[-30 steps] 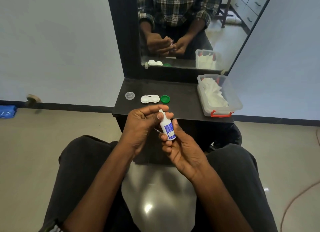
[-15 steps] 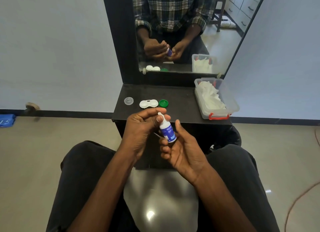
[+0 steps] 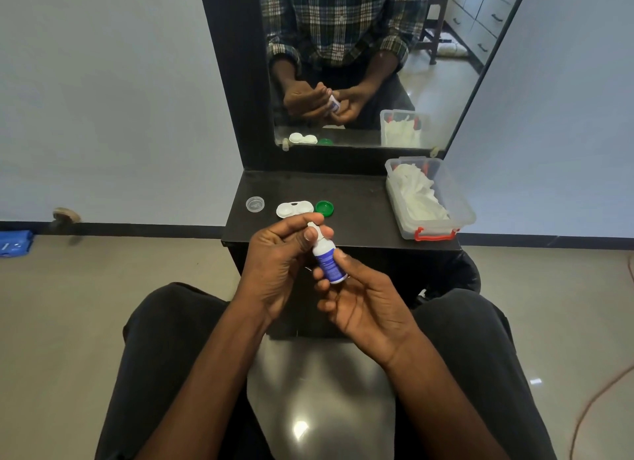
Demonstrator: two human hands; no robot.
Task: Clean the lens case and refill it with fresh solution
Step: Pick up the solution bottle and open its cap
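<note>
Hands x2 grip 1 bottle; 1 case, 2 caps.

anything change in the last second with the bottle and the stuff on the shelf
Very little. The right hand keeps holding the solution bottle by its body, and the left hand keeps its fingertips pinched on the bottle's white tip; no clear twist or lift shows. The bottle stays tilted over the lap. On the shelf the lens case, green cap, clear cap and tissue box have not moved.
</note>
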